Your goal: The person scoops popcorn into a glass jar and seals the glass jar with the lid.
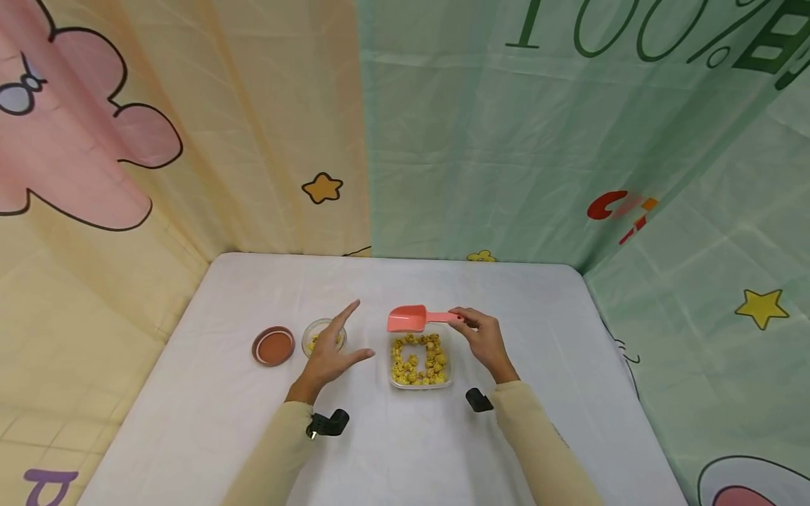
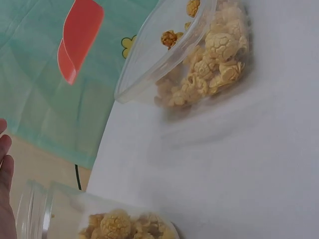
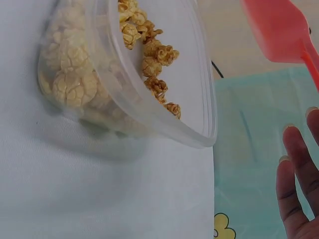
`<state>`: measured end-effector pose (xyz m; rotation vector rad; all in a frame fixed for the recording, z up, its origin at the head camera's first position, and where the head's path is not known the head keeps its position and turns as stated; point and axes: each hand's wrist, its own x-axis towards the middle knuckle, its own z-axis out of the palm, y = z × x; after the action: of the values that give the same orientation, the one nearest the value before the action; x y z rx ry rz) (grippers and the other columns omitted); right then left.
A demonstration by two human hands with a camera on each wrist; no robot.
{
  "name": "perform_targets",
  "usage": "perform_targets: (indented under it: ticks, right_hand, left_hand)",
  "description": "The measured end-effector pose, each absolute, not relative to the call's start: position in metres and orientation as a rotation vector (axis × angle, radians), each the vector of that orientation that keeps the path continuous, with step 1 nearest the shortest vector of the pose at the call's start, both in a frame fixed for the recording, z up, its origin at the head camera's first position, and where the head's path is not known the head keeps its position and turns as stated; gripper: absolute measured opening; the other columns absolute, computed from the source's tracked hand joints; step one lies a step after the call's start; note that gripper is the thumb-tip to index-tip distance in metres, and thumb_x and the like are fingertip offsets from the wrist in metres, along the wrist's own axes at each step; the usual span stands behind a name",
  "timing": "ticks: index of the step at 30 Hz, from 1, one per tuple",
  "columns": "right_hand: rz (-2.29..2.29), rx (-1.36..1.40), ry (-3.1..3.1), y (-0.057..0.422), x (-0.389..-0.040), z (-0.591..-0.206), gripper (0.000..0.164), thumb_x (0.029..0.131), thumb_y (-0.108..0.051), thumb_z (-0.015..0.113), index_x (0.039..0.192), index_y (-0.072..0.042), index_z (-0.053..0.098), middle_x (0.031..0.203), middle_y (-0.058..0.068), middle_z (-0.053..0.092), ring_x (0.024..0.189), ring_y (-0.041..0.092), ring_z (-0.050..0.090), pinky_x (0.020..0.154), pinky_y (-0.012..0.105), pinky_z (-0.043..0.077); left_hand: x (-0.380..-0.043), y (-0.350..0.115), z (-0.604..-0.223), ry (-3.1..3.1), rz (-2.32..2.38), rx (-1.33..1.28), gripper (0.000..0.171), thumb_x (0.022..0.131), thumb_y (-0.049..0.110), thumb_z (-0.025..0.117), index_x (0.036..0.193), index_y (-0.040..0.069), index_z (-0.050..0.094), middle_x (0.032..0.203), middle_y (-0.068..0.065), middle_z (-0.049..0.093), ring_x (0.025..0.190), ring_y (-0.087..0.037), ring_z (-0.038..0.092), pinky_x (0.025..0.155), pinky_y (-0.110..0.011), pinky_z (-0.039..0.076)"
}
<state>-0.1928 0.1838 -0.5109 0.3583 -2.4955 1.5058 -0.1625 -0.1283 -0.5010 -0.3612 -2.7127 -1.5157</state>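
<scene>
1. Head view: in front of you, the clear square tub [image 1: 420, 386] stands on the white cloth [image 1: 392, 450], with yellow popcorn [image 1: 436, 362] banked along its walls and a patch of its floor showing in the middle. Your right hand [image 1: 484, 341] pinches the handle end of the pink scoop [image 1: 408, 320], which hangs over the tub's far edge. Your left hand [image 1: 329, 358] is spread wide, thumb well apart from the fingers, its grasp holding nothing; it hides part of the round clear jar [image 1: 304, 342], where some popcorn shows too. A round brown lid [image 1: 273, 346] lies just left of the jar. Printed curtains [image 1: 468, 140] rise behind the table.

2. Left wrist view: through the clear sides, you see popcorn heaped in the tub and more at the bottom of the upright jar. The scoop is in the air, apart from the tub. Only the edge of your left hand shows, so whether it touches the jar you cannot tell.

3. Right wrist view: popcorn fills the tub's near side; your other right fingers extend below the scoop's handle, while the pinch itself is out of frame.
</scene>
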Motion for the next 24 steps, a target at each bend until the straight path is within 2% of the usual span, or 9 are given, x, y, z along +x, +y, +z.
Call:
perform_targets:
  ticks: [8, 15, 24]
  right_hand:
    - [1.499, 0.350, -2.507, 0.197, -0.190, -0.513, 0.024, 0.090, -0.018, 0.068, 0.108, -0.003, 0.072, 0.092, 0.005, 0.068, 0.086, 0.019, 0.060, 0.077, 0.031, 0.054]
    - [1.493, 0.330, -2.532, 0.209, -0.187, -0.517, 0.024, 0.089, -0.019, 0.068, 0.107, -0.004, 0.072, 0.090, 0.004, 0.068, 0.084, 0.018, 0.059, 0.076, 0.029, 0.053]
    - [1.441, 0.357, -2.581, 0.220, -0.185, -0.521, 0.023, 0.089, -0.018, 0.068, 0.108, -0.005, 0.072, 0.093, 0.004, 0.069, 0.086, 0.018, 0.060, 0.079, 0.032, 0.055]
  left_hand:
    - [-0.161, -0.115, -0.502, -2.695, -1.506, -0.442, 0.098, 0.073, 0.044, 0.082, 0.152, 0.018, 0.031, 0.155, -0.009, 0.032, 0.142, -0.035, 0.028, 0.110, -0.061, 0.027]
    - [-0.158, -0.104, -0.509, -2.660, -1.569, -0.500, 0.095, 0.074, 0.027, 0.085, 0.152, 0.017, 0.032, 0.154, -0.008, 0.034, 0.140, -0.035, 0.032, 0.109, -0.060, 0.029]
    - [-0.153, -0.095, -0.521, -2.685, -1.677, -0.443, 0.098, 0.072, 0.026, 0.086, 0.152, 0.017, 0.030, 0.155, -0.006, 0.033, 0.141, -0.034, 0.030, 0.111, -0.060, 0.028]
